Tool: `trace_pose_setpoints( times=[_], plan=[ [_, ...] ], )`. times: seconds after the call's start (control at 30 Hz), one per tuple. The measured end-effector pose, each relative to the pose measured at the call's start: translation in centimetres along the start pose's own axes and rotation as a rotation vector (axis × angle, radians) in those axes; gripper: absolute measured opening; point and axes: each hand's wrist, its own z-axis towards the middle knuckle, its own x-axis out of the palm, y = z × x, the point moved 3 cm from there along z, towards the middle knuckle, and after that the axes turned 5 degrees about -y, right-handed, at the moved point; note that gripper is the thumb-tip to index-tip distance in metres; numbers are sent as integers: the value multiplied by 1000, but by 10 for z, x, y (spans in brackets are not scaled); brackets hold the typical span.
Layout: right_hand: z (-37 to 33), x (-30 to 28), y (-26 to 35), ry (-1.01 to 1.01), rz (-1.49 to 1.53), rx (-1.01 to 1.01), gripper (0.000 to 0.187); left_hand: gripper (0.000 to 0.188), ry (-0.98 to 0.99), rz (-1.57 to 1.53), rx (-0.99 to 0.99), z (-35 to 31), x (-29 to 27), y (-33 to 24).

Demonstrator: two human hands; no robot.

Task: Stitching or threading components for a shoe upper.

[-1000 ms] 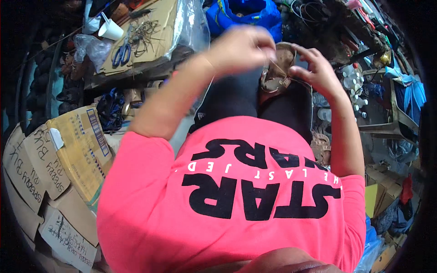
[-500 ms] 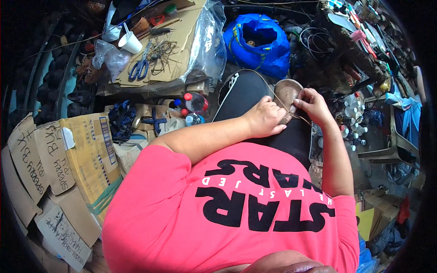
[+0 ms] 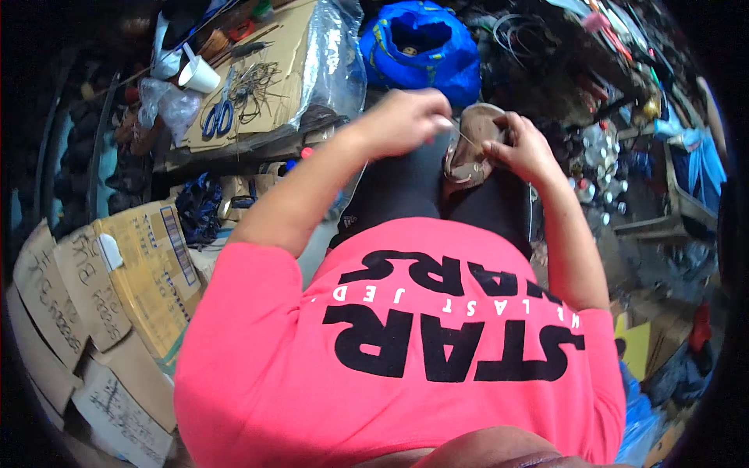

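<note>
1. Two bare hands met over a brown shoe that rested on the person's lap, on dark trousers, just in front of a blue bag.
2. The left hand was pinched closed at the fingertips, apparently on a needle or the end of a thin thread; the needle itself was too small to make out.
3. The right hand was wrapped around the far side of the shoe, fingers curled on its edge, steadying it.
4. Progress, as a judgement: hand stitching along the shoe's rim seemed to be in the middle of a pull, with the thread taut between pinch and leather. How many stitches were finished and how much of the seam was left could not be read from this view.
5. Blue-handled scissors and a white cup lay unused on the cardboard-covered bench to the person's left, well apart from the hands.
6. Compared with half a second earlier: the left hand had lifted away from the shoe, where it had been pressed against it, and the gap between the hands had opened slightly; the shoe was on the lap then as now, held in the right hand.
7. Compared with one second earlier: both hands and the shoe were closer to the body.
</note>
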Motion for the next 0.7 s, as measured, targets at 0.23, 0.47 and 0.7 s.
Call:
trace_pose_setpoints(
  times=[0.23, 0.47, 0.7],
  plan=[
    [-3, -16, 47, -177, 76, -197, 51, 24, -60, -488, 37, -80, -119, -100],
    [-40, -41, 141, 413, 1044, -250, 23, 21, 110, -661, 41, -98, -105, -115],
    [-56, -50, 42, 213, 865, 77, 20, 18, 474, -941, 520, -139, -201, -89]
  ],
)
